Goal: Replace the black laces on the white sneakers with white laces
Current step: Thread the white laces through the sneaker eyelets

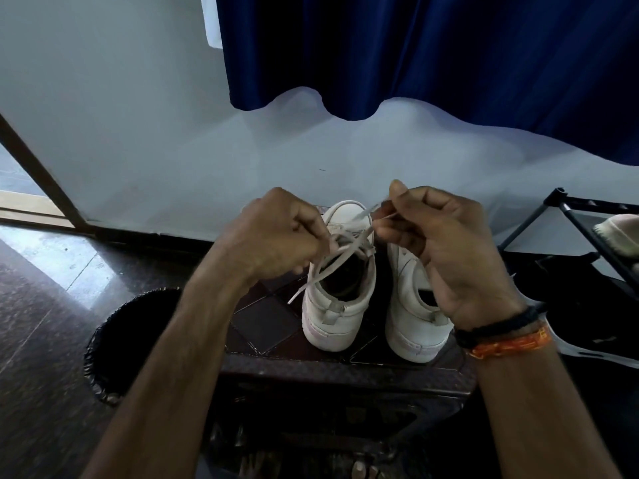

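Two white sneakers stand side by side on a small dark bench [262, 326] with a tiled, glossy top, heels toward the person and toes toward the pale wall. The left sneaker [337, 305] is smooth, leather-like, with a grey pull tab at the heel and a dark open mouth; the right sneaker [413, 326] is partly hidden behind the right wrist. A flat white lace [320, 267] is threaded across the left sneaker's upper eyelets, one loose end trailing down off its left side over the bench.

The heels sit close to the near edge of the bench, with a strip of bare tile to the left of the shoes. A round dark basket [114, 340] stands on the speckled stone floor just beside the bench (its rim looks frayed). At right, a black metal rack [574, 219] carries another pale shoe [619, 233]. A deep blue curtain [432, 57] hangs above.

The left hand [276, 233] is curled, knuckles up, gripping the lace over the shoe's tongue. The right hand [439, 233], palm turned inward, pinches the other lace end between thumb and fingers above the toe. Black and orange wristbands [505, 337] circle the right wrist.
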